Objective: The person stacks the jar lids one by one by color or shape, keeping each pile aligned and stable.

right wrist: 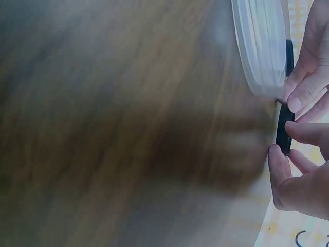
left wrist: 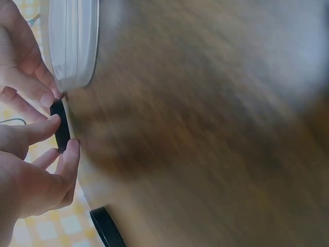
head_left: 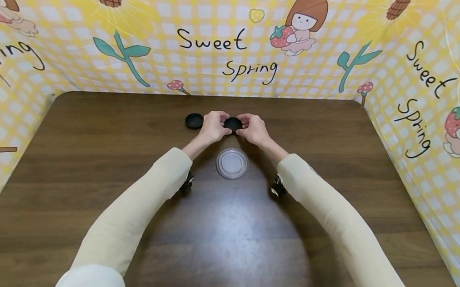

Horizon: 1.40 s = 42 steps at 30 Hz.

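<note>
A round black lid (head_left: pixel 233 125) is pinched from both sides near the back of the table. My left hand (head_left: pixel 214 127) grips its left edge with thumb and fingers, and my right hand (head_left: pixel 254 129) grips its right edge. Both wrist views show the lid edge-on, low and close to the tabletop; whether it touches the wood I cannot tell. Just left of my left hand lies a second round black lid (head_left: pixel 194 121), its raised rim facing up. Nearer to me stands a clear round plastic container (head_left: pixel 232 164), also seen in the right wrist view as a translucent tub (right wrist: pixel 261 49).
The dark brown wooden table (head_left: pixel 238 243) has rounded back corners. A yellow checked curtain (head_left: pixel 206 63) with printed flowers and words hangs close along its back and sides. Black wrist cameras (head_left: pixel 277 187) sit under the cream sleeves.
</note>
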Available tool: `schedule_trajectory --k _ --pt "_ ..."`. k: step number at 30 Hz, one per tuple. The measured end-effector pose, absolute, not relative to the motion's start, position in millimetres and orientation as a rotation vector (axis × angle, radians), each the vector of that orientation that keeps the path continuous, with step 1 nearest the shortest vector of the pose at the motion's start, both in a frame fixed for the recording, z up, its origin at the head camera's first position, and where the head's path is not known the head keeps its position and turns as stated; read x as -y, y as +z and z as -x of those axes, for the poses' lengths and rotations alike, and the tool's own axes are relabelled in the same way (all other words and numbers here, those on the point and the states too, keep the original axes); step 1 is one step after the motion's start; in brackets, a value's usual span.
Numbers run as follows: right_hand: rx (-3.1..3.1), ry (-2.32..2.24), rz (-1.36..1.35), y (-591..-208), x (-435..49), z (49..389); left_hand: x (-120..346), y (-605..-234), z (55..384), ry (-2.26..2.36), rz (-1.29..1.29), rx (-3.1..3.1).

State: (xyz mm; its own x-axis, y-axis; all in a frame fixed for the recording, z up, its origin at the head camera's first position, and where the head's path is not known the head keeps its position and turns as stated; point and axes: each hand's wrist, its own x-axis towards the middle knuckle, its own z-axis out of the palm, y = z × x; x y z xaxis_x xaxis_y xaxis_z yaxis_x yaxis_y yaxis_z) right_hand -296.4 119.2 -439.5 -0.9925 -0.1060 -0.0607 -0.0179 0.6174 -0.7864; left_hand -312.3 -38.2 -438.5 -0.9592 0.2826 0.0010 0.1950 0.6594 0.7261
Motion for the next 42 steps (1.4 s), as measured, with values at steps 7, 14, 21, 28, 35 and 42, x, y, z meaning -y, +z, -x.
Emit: schedule_trajectory --k 7,14,21,28,35,42 --pt "-2.712 -1.349 0.103 -440.5 -115.4 296.6 42.2 -441.0 311.9 1.202 -0.392 -2.755" --pt "-2.7 -1.375 0.114 -441.2 -114.7 298.4 42.6 -444.5 313.4 1.222 -0.398 -2.768" --pt "-2.697 -1.364 0.097 -443.1 -116.7 300.0 40.4 -444.5 313.4 1.208 -0.405 -2.761" --pt "-2.693 -1.341 0.096 -442.5 -115.7 300.8 42.3 -443.4 311.6 1.218 -0.399 -2.739" --pt "-2.713 -1.329 0.092 -444.2 -114.6 299.6 43.5 -444.0 311.7 1.205 -0.42 -2.74" --pt "-2.765 -1.263 0.163 -445.0 -111.6 298.4 44.5 -444.6 310.3 1.207 -0.436 -2.739"
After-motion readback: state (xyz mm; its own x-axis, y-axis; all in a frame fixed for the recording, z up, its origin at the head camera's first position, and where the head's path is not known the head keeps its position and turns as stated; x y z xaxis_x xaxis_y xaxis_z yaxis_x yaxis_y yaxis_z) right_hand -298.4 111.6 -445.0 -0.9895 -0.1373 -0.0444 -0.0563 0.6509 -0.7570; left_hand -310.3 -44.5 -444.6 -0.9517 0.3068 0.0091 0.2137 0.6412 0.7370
